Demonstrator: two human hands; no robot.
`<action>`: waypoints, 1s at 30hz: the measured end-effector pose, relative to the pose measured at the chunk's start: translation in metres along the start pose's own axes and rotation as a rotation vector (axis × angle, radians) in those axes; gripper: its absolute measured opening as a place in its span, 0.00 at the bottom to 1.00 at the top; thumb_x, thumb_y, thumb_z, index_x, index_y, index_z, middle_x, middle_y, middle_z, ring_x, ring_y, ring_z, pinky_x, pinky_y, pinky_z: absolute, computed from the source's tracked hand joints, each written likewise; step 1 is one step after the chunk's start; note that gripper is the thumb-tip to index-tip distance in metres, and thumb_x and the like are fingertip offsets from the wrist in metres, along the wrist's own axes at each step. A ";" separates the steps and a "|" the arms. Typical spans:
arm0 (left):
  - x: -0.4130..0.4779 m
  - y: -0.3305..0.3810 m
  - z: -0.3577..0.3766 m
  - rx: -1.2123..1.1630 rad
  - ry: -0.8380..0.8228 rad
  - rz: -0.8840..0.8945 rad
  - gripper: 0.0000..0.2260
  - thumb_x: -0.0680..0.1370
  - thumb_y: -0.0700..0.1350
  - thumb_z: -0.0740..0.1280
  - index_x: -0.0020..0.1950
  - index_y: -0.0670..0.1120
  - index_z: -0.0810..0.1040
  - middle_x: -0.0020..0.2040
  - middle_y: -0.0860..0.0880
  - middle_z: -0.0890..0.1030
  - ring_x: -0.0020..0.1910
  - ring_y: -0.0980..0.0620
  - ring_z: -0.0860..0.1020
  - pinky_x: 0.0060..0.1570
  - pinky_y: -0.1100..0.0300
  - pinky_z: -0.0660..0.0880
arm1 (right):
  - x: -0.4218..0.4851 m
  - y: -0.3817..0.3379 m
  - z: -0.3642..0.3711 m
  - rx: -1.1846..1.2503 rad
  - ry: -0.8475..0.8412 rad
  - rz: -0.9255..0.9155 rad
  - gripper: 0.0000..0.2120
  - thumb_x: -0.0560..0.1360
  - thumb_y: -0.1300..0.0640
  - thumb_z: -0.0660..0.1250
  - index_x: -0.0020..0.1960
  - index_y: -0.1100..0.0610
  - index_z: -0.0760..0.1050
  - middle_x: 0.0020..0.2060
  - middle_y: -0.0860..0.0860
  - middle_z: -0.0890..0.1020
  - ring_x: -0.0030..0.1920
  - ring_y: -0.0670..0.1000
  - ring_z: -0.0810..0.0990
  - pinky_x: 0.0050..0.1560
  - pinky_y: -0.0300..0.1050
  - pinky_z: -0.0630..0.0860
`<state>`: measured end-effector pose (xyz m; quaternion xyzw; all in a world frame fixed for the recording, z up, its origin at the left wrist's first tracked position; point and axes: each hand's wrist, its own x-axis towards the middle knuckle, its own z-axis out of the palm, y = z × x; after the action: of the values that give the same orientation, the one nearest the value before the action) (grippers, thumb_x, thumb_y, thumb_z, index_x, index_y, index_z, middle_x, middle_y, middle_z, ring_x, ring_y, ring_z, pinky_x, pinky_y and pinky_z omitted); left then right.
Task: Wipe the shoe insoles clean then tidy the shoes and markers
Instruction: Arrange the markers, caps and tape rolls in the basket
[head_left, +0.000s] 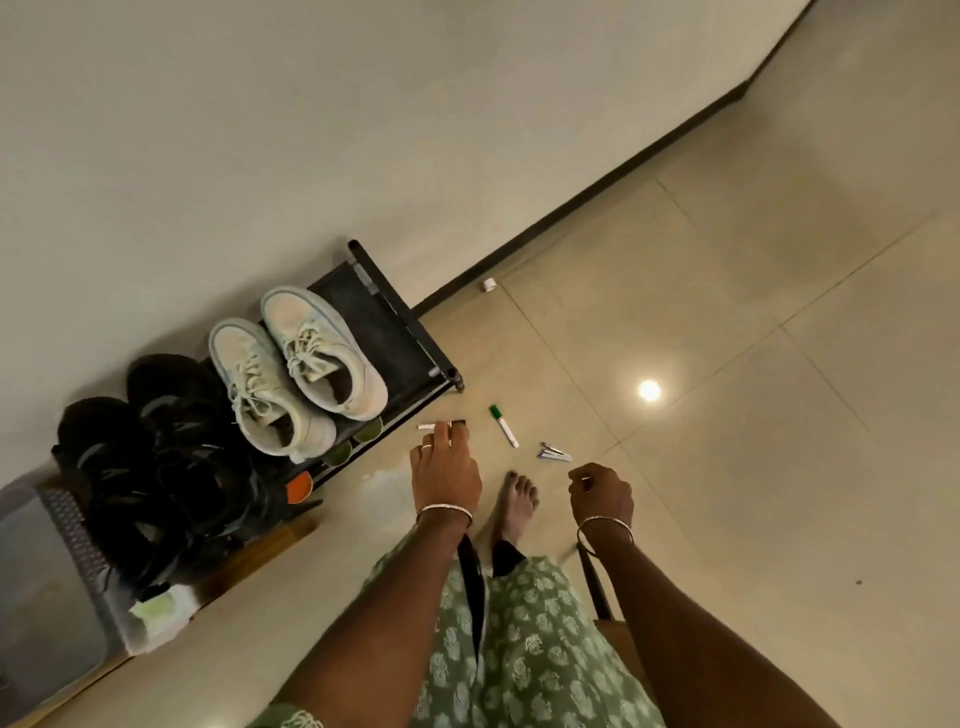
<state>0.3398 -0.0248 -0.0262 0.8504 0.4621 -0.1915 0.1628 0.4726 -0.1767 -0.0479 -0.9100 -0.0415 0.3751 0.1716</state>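
Left hand (444, 467): reached down toward the floor (727, 312), fingers curled over a black-capped marker (439, 426); its white barrel sticks out on one side of the fingers and its black cap on the other.
Right hand (602, 493): held above the floor, fingers curled inward; a small pale sliver shows at the fingertips. Cannot tell whether it holds anything.
Green-capped marker (503, 426): lying on the floor, between the two hands and just beyond them.
Blue-and-white marker (555, 453): on the floor, near the green-capped one and close to the right hand.
White sneakers (291, 364): side by side on top of the shoe rack (374, 322), against the wall.
Black shoes (166, 415): bunched on the rack, beside the sneakers.
Bare foot (514, 506): on the floor between the hands.
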 end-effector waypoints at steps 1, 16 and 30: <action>0.008 0.002 0.009 -0.010 -0.013 0.000 0.19 0.76 0.45 0.55 0.66 0.50 0.73 0.64 0.48 0.74 0.61 0.46 0.75 0.57 0.52 0.69 | 0.009 0.002 0.006 0.003 -0.018 0.012 0.11 0.73 0.63 0.66 0.48 0.52 0.84 0.45 0.55 0.86 0.50 0.60 0.82 0.51 0.48 0.77; 0.186 -0.021 0.217 0.075 -0.154 -0.032 0.16 0.80 0.44 0.61 0.68 0.47 0.73 0.66 0.45 0.75 0.63 0.45 0.76 0.60 0.52 0.73 | 0.210 0.040 0.164 -0.067 -0.148 -0.014 0.12 0.74 0.62 0.64 0.50 0.52 0.84 0.50 0.54 0.85 0.52 0.60 0.82 0.49 0.46 0.74; 0.297 -0.095 0.430 0.400 -0.136 -0.021 0.12 0.72 0.44 0.74 0.53 0.47 0.79 0.46 0.47 0.82 0.45 0.44 0.83 0.42 0.53 0.76 | 0.367 0.102 0.344 -0.069 -0.164 -0.075 0.11 0.75 0.58 0.71 0.56 0.58 0.79 0.50 0.56 0.83 0.57 0.60 0.76 0.53 0.50 0.73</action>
<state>0.3318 0.0444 -0.5526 0.8460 0.4117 -0.3383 0.0194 0.4899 -0.1003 -0.5557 -0.8794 -0.1026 0.4401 0.1501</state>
